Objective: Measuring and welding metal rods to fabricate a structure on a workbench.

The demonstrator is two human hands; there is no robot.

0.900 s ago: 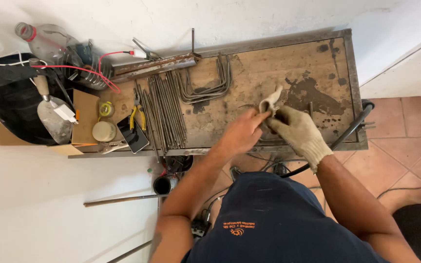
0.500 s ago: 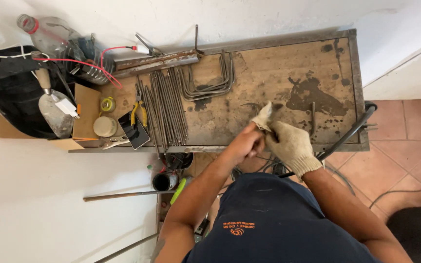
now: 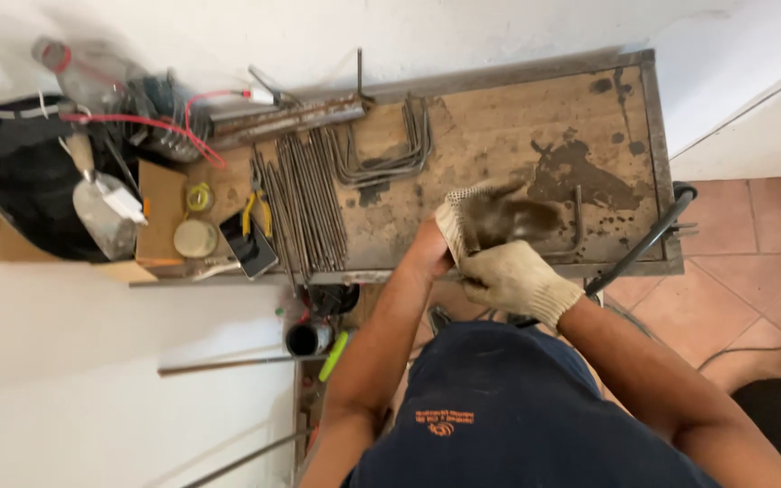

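Near the middle of the frame, at the lower edge of the workbench point(image 3: 499, 136), a knitted work glove point(image 3: 476, 217): pale cream cuff and back, dark grey-brown on the palm side, fabric slack and wrinkled. Long axis roughly left to right, cuff at the left around the left hand point(image 3: 436, 253), dark finger end pointing right and slightly up toward the stained patch of the bench top. Finger end smeared by motion blur, so separate fingers not to be made out. Left hand bare at the wrist, partly inside the cuff; how far in, and whether curled or spread, cannot be told. Right hand point(image 3: 512, 280) already gloved in the same cream knit, just below and touching the loose glove, fingers curled and closed on its lower edge. To the left of centre, a row of straight steel rods point(image 3: 305, 208) lying top to bottom, with bent rods point(image 3: 390, 149) in U shapes just right of them. Further left, yellow-handled pliers point(image 3: 258, 212), a phone point(image 3: 248, 244), a round tape roll point(image 3: 196, 237) and a cardboard box point(image 3: 160, 217). Upper left blurred: a black bag point(image 3: 11, 190) with red cable point(image 3: 137, 122) across it, contents hard to read. Lower frame filled by the dark blue shirt, hiding the floor beneath the bench edge.
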